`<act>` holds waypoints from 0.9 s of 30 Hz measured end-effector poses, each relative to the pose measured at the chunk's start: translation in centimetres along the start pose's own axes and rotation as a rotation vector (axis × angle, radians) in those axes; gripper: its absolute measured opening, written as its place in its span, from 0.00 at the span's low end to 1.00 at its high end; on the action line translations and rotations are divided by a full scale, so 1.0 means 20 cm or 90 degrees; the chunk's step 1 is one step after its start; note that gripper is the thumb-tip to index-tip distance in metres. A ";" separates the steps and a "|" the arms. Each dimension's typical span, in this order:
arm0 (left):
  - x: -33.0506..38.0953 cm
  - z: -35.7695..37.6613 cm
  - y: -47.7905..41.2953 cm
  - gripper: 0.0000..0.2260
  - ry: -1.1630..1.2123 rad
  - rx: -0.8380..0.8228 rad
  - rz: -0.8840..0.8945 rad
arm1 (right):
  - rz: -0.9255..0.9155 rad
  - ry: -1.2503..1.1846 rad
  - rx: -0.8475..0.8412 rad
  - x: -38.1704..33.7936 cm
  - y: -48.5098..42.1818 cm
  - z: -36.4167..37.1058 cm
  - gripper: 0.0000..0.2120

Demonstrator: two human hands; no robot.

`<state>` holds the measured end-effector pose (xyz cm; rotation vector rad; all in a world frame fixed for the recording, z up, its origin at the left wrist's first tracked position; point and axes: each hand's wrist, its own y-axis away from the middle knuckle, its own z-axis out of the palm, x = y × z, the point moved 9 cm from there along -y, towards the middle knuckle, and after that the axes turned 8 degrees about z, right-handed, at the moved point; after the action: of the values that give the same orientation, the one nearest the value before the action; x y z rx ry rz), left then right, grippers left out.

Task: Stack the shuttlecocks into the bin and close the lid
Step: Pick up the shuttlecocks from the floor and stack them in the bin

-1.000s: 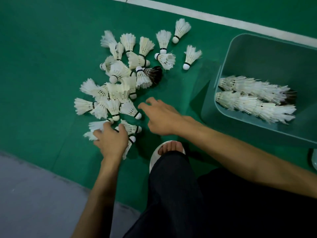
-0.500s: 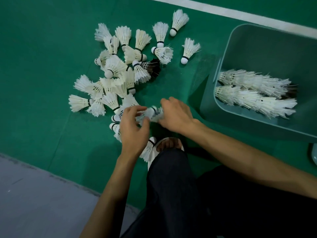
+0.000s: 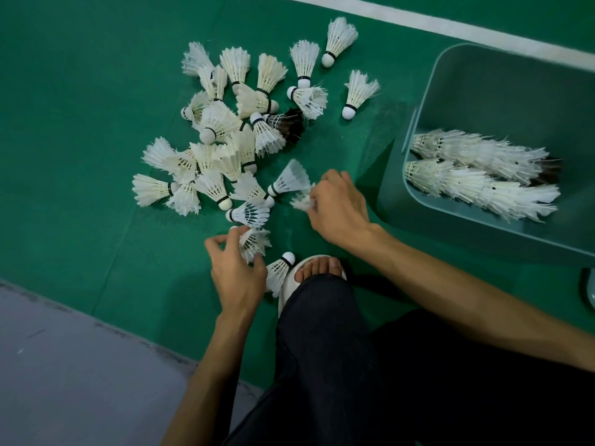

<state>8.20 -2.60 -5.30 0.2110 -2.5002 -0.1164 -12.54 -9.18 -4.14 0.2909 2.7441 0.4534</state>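
Grey hard flooring (image 3: 80, 365) takes up the lower left corner and meets the green court mat (image 3: 80, 156) on a diagonal edge. On the mat lies a loose heap of white feather shuttlecocks (image 3: 225, 149), corks pointing all ways, with one dark-feathered shuttlecock (image 3: 288, 125) among them. Below the heap, the left hand (image 3: 236, 278) has its fingers curled round a single white shuttlecock (image 3: 256, 244). A further stray shuttlecock (image 3: 278, 275) lies against the white slipper (image 3: 282, 300) on the person's foot. The right hand (image 3: 338, 207) is closed and pinches white feathers (image 3: 301, 201) at its fingertips. A blurred shuttlecock (image 3: 288, 180) sits just beside it; whether it belongs to the same grip cannot be told. To the right stands the translucent teal plastic bin (image 3: 483, 78), open, holding two nested rows of shuttlecocks (image 3: 483, 178) laid on their sides. No lid can be identified; a pale rimmed object (image 3: 587, 291) is cut off at the frame edge.

Assessment: the gathering and nesting step is in hand, and the task is well short of done, with most of the stock on the mat. The next move calls for seating one cork into the other skirt, axes aligned, without crushing feathers.

Clearances: the mat between heap and bin is open. The bin's near wall and the foot are the edges to mind.
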 end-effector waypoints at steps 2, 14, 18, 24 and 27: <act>-0.01 -0.03 -0.03 0.14 0.014 0.059 -0.034 | 0.008 -0.038 0.023 0.01 0.00 -0.04 0.07; 0.02 0.06 -0.23 0.02 -0.086 -0.188 0.105 | 0.022 -0.169 0.167 -0.01 0.04 -0.19 0.11; 0.08 0.15 -0.23 0.04 -0.116 -0.271 0.137 | 0.007 -0.187 0.156 -0.02 0.05 -0.19 0.11; 0.26 0.06 -0.27 0.07 -0.009 -0.171 0.143 | -0.005 -0.255 0.168 -0.04 0.04 -0.28 0.20; 0.44 -0.05 -0.30 0.03 0.106 -0.095 0.152 | -0.032 -0.300 0.195 -0.11 0.07 -0.45 0.21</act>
<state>2.47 -10.03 -0.18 -0.1343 -2.3187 -0.1791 -13.64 -10.93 4.90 0.3505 2.3385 -0.0525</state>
